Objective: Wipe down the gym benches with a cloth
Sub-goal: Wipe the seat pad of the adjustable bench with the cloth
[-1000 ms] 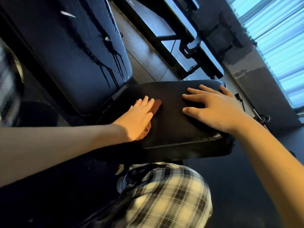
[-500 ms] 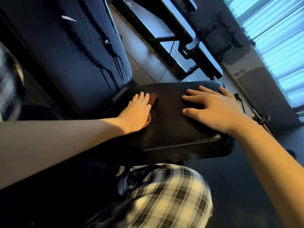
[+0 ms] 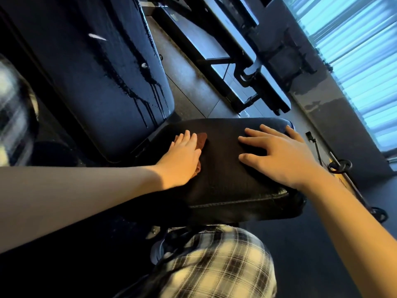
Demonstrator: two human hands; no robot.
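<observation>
Far left: tilted back pad [image 3: 96, 82], wet drip streaks down it. Left grip [image 3: 182, 160] is released, fingers straight & together, pressing flat on reddish-brown cloth [image 3: 202, 139]. Cloth lies on left part of seat pad [image 3: 221, 175], near the gap to back pad, mostly hidden under the palm. Right grip [image 3: 281, 155] is released too, fingers spread, flat on bare pad, apart from cloth. Plaid-clad knee [image 3: 225, 265] sits below seat's front edge. Blinds [image 3: 354, 61] top right.

window blinds [image 3: 354, 61] lit blue, right | tiled floor [image 3: 189, 82] | plaid garment [image 3: 225, 265] bottom centre
</observation>
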